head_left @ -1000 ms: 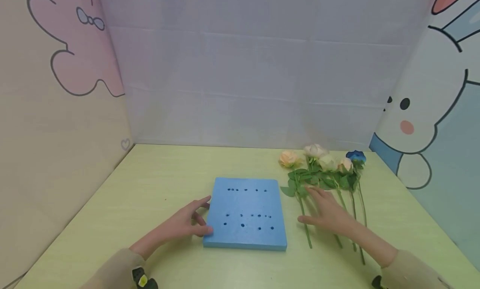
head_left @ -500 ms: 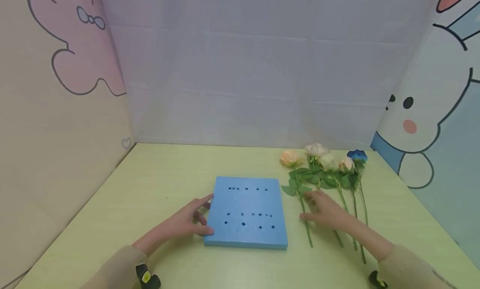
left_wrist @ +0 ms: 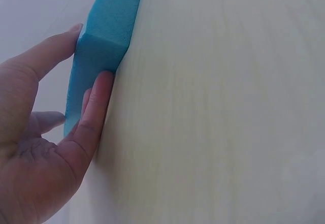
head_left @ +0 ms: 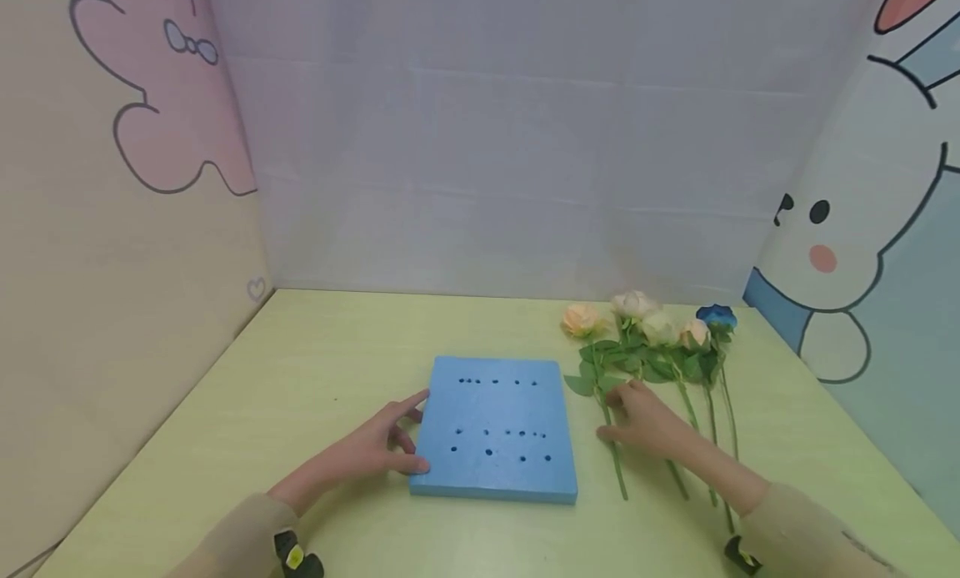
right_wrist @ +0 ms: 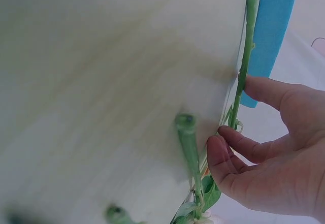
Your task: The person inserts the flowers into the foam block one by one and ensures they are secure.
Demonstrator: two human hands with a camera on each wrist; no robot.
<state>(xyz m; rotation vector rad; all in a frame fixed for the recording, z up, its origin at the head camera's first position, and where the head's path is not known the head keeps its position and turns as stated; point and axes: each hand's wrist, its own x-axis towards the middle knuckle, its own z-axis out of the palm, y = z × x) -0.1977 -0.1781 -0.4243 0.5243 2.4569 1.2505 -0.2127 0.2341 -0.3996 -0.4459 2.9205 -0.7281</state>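
A blue foam board (head_left: 495, 428) with several small holes lies flat on the pale green table (head_left: 300, 378). My left hand (head_left: 412, 434) rests against its left edge with straight fingers; in the left wrist view the thumb and a finger (left_wrist: 99, 102) lie along the board's corner (left_wrist: 109, 26). Several artificial roses (head_left: 660, 328) lie side by side right of the board, heads away from me. My right hand (head_left: 609, 415) lies over their stems. In the right wrist view its thumb and curled fingertips (right_wrist: 219, 132) pinch the leftmost stem (right_wrist: 247, 31), that of the orange rose (head_left: 581, 319).
Cartoon-printed panels wall the table on the left (head_left: 112, 228), back (head_left: 487, 186) and right (head_left: 862, 228). Bare tabletop lies left of the board and behind it. Other stem ends (right_wrist: 185, 127) lie close to my right hand.
My right hand has drawn slightly back toward me and its fingers, flat over the stems before, have curled onto the leftmost stem. The left hand and board have not moved.
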